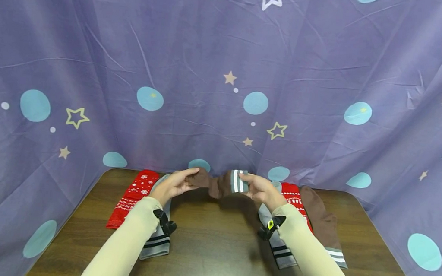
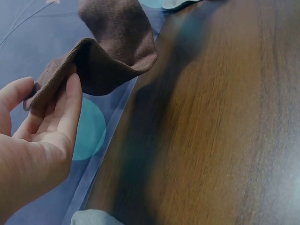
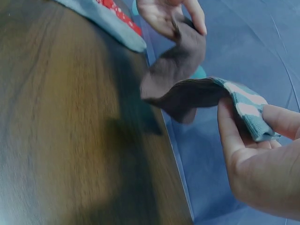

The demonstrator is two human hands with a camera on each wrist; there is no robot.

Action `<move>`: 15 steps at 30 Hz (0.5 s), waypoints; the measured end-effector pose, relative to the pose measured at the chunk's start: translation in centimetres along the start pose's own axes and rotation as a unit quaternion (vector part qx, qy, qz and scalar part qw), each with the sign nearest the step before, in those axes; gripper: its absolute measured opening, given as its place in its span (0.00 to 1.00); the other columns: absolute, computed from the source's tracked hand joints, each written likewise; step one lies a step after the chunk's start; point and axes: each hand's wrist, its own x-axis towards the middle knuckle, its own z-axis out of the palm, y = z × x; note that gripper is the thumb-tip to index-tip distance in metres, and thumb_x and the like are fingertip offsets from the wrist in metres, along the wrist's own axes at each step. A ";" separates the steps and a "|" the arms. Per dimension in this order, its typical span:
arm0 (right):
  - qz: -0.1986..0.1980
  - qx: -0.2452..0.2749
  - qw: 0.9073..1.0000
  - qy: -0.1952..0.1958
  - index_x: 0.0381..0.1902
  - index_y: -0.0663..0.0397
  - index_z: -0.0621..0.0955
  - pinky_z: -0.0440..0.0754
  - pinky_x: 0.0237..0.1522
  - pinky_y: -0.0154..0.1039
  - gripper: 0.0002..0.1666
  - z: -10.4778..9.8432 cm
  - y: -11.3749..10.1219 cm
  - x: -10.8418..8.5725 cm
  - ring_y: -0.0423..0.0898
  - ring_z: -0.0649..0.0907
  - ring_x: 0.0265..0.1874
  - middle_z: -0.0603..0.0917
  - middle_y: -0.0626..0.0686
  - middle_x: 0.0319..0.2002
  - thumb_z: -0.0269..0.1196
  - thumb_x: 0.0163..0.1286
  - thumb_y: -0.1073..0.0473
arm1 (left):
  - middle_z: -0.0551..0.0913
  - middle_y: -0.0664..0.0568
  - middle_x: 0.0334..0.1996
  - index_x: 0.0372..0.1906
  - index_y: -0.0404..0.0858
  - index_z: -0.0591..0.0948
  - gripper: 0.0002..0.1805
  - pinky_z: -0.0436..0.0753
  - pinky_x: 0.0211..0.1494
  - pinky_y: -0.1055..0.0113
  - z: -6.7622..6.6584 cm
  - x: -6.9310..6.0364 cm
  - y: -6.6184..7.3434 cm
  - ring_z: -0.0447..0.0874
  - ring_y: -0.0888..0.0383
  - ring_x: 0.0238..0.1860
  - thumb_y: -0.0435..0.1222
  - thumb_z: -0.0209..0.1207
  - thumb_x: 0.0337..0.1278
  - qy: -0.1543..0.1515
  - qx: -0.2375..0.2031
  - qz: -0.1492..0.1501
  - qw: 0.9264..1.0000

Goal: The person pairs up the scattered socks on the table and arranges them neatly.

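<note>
The brown sock (image 1: 223, 186) hangs in the air by the far edge of the table (image 1: 213, 241), bent and sagging between the hands. The left hand (image 1: 173, 184) has its grip pinching the plain brown end, thumb against fingers; the right hand (image 1: 262, 190) pinches the striped cuff (image 1: 238, 181) at the other end.

The likeliest trouble is a slip: the left grip seems to take only a little fabric near the tip, so a sharp tug could pull it free and leave the sock dangling from the cuff. If both pinches fail, it could slide down between the table edge and the curtain (image 1: 211, 68).

The slack middle looks twisted, so laying it down as it is could leave a crease.

The left sleeve (image 1: 119, 247) and right sleeve (image 1: 313, 253) pass over the 2 grey socks, left (image 1: 156, 242) and right (image 1: 280, 243); touching cannot be told, but lowering either arm could drag them, or skew the other brown sock (image 1: 318, 215).
</note>
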 end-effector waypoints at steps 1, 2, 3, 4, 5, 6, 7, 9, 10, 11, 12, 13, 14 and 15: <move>-0.002 0.003 1.000 -0.001 0.41 0.48 0.75 0.86 0.42 0.34 0.12 -0.2 -0.1 -0.1 0.39 0.84 0.35 0.83 0.43 0.34 0.44 0.84 0.62 | 0.88 0.57 0.34 0.42 0.39 0.80 0.10 0.86 0.60 0.61 -0.1 -0.2 0.1 0.87 0.63 0.39 0.36 0.49 0.79 -0.002 0.001 0.003 1.000; -0.004 0.007 1.000 -0.003 0.41 0.48 0.75 0.86 0.42 0.34 0.13 -0.4 -0.2 -0.1 0.38 0.84 0.35 0.84 0.43 0.34 0.44 0.84 0.62 | 0.88 0.56 0.34 0.42 0.39 0.80 0.10 0.86 0.60 0.61 -0.2 -0.3 0.2 0.88 0.63 0.39 0.36 0.49 0.79 -0.002 0.003 0.005 1.000; -0.005 0.006 1.000 -0.003 0.41 0.48 0.75 0.86 0.42 0.34 0.13 -0.5 -0.3 -0.3 0.38 0.84 0.35 0.84 0.43 0.34 0.43 0.84 0.62 | 0.88 0.56 0.34 0.42 0.38 0.80 0.10 0.84 0.63 0.60 -0.3 -0.4 0.2 0.87 0.63 0.40 0.35 0.49 0.79 0.000 0.003 0.008 1.000; -0.006 0.006 1.000 -0.002 0.41 0.48 0.75 0.86 0.42 0.33 0.13 -0.6 -0.4 -0.4 0.38 0.83 0.35 0.84 0.43 0.33 0.43 0.84 0.62 | 0.88 0.56 0.34 0.43 0.38 0.80 0.09 0.81 0.67 0.57 -0.4 -0.4 0.2 0.87 0.63 0.40 0.35 0.50 0.78 0.005 0.005 0.011 1.000; -0.005 0.006 1.000 0.003 0.41 0.49 0.75 0.86 0.42 0.33 0.13 -0.7 -0.5 -0.5 0.38 0.84 0.35 0.84 0.43 0.33 0.43 0.84 0.62 | 0.88 0.56 0.35 0.45 0.37 0.79 0.09 0.78 0.71 0.55 -0.6 -0.3 0.1 0.87 0.62 0.41 0.35 0.50 0.78 0.007 0.009 0.015 1.000; -0.004 0.005 1.000 0.008 0.41 0.49 0.75 0.86 0.42 0.33 0.13 -0.8 -0.6 -0.6 0.38 0.84 0.34 0.84 0.44 0.33 0.43 0.84 0.62 | 0.88 0.55 0.36 0.47 0.36 0.79 0.08 0.73 0.75 0.52 -0.8 -0.2 0.0 0.87 0.61 0.43 0.35 0.51 0.77 0.008 0.013 0.019 1.000; -0.002 0.002 1.000 0.014 0.41 0.50 0.74 0.85 0.42 0.33 0.12 -0.9 -0.7 -0.7 0.38 0.84 0.34 0.84 0.44 0.32 0.44 0.84 0.62 | 0.88 0.54 0.37 0.48 0.35 0.78 0.08 0.70 0.76 0.50 -1.1 0.0 -0.2 0.87 0.61 0.44 0.36 0.53 0.76 0.007 0.016 0.023 1.000; -0.001 -0.007 1.000 0.022 0.41 0.51 0.73 0.85 0.43 0.33 0.11 -1.0 -0.7 -0.9 0.37 0.84 0.34 0.84 0.44 0.32 0.44 0.84 0.63 | 0.87 0.52 0.41 0.50 0.34 0.78 0.11 0.69 0.77 0.49 -1.8 0.3 -0.5 0.87 0.58 0.48 0.37 0.58 0.73 0.002 0.022 0.029 0.999; 0.001 -0.010 1.000 0.023 0.42 0.52 0.73 0.85 0.43 0.33 0.10 -1.2 -0.7 -0.9 0.38 0.84 0.34 0.84 0.44 0.32 0.44 0.83 0.63 | 0.88 0.50 0.42 0.50 0.33 0.79 0.13 0.73 0.75 0.49 -2.8 1.0 -0.8 0.87 0.56 0.49 0.38 0.61 0.71 -0.016 0.014 0.033 0.999; 0.005 -0.014 1.000 0.026 0.43 0.53 0.73 0.85 0.43 0.33 0.10 -1.3 -0.7 -1.0 0.38 0.84 0.34 0.85 0.44 0.32 0.44 0.83 0.63 | 0.88 0.48 0.44 0.51 0.32 0.79 0.15 0.74 0.74 0.49 -3.1 1.1 -0.9 0.87 0.54 0.51 0.38 0.63 0.69 -0.020 0.014 0.033 0.999; 0.009 -0.019 0.999 0.026 0.43 0.53 0.72 0.85 0.44 0.34 0.09 -1.5 -0.7 -0.9 0.38 0.83 0.35 0.84 0.44 0.33 0.44 0.83 0.63 | 0.87 0.46 0.47 0.53 0.31 0.79 0.17 0.75 0.73 0.49 -3.5 1.1 -1.0 0.87 0.53 0.53 0.39 0.65 0.68 -0.022 0.015 0.032 0.999; 0.013 -0.025 0.999 0.027 0.44 0.53 0.72 0.84 0.45 0.34 0.09 -1.7 -0.7 -0.9 0.38 0.83 0.35 0.84 0.44 0.33 0.44 0.83 0.63 | 0.87 0.46 0.48 0.54 0.31 0.79 0.18 0.76 0.72 0.50 -3.7 1.1 -1.1 0.86 0.53 0.54 0.39 0.65 0.67 -0.022 0.017 0.031 0.999; 0.018 -0.030 0.999 0.029 0.45 0.53 0.72 0.84 0.45 0.34 0.08 -1.8 -0.7 -0.9 0.38 0.83 0.36 0.84 0.43 0.34 0.44 0.83 0.63 | 0.87 0.45 0.49 0.56 0.29 0.78 0.20 0.77 0.72 0.50 -3.7 1.0 -1.1 0.86 0.52 0.54 0.38 0.64 0.68 -0.016 0.021 0.028 0.999; 0.021 -0.034 0.999 0.030 0.45 0.53 0.71 0.84 0.46 0.35 0.08 -2.0 -0.7 -0.8 0.39 0.82 0.36 0.83 0.43 0.34 0.44 0.83 0.62 | 0.87 0.44 0.49 0.59 0.27 0.76 0.21 0.76 0.73 0.50 -3.7 0.9 -1.0 0.86 0.52 0.54 0.38 0.63 0.69 -0.011 0.022 0.023 0.999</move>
